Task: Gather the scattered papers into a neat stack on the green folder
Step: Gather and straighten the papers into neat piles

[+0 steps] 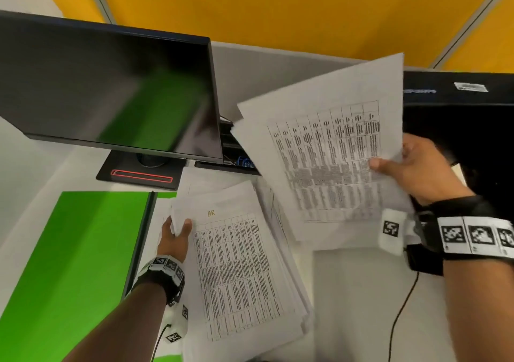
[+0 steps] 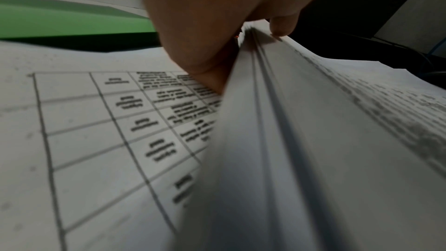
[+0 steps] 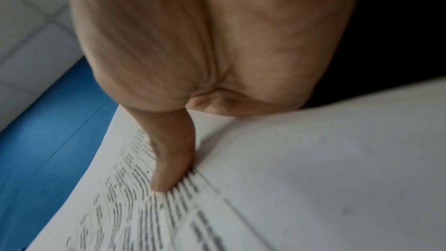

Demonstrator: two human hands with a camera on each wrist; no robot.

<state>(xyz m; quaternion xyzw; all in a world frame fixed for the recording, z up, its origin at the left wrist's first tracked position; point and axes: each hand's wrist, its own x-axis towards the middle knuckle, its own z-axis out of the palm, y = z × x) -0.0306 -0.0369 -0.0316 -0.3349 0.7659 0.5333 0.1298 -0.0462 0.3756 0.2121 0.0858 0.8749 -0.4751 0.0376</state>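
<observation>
A thick pile of printed papers lies on the desk right of the green folder. My left hand pinches the pile's upper left corner, thumb on top; in the left wrist view the lifted pile of papers bends up from a sheet below it. My right hand holds a few loose sheets raised and tilted above the desk at the right, thumb pressed on the printed face. The right wrist view shows that thumb on the loose sheets. The green folder lies flat with nothing on its visible part.
A dark monitor on a stand with a red-lined base stands behind the folder. A black box sits at the right rear, cables trail over the white desk, and yellow partition panels rise behind.
</observation>
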